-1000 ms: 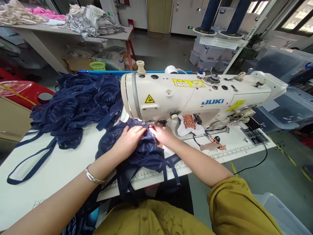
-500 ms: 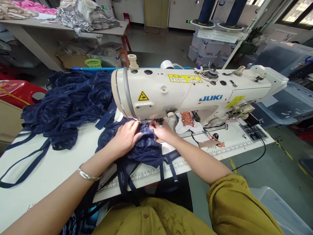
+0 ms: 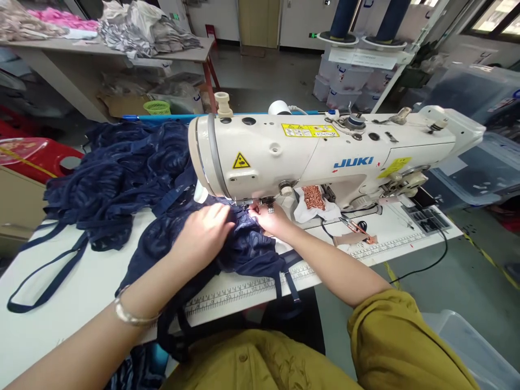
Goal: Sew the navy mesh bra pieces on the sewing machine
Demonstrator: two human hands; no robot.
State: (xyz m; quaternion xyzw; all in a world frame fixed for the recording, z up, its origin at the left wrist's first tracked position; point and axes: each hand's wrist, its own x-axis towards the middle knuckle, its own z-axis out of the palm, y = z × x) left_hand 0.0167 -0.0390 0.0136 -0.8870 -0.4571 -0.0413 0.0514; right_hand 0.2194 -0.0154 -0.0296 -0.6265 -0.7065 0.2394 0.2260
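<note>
A navy lace garment (image 3: pixel 244 249) with straps lies under the head of a white JUKI sewing machine (image 3: pixel 317 157). My left hand (image 3: pixel 205 233) rests palm down on the lace just left of the needle, fingers together and pressing the fabric. My right hand (image 3: pixel 270 218) pinches the lace right at the presser foot (image 3: pixel 260 205). A silver bangle (image 3: pixel 132 314) sits on my left wrist. Dark straps of the garment hang over the table's front edge with its printed ruler (image 3: pixel 244 290).
A heap of navy lace pieces (image 3: pixel 117 173) fills the table's left back. Copper-coloured small parts on white cloth (image 3: pixel 313 197) and scissors (image 3: pixel 357 230) lie right of the needle. Plastic bins (image 3: pixel 479 168) stand right; a table with fabric piles (image 3: pixel 134 32) stands behind.
My left hand has slid back and left on the lace, spreading more fabric toward me. My right hand stays at the presser foot. The camera shifted slightly.
</note>
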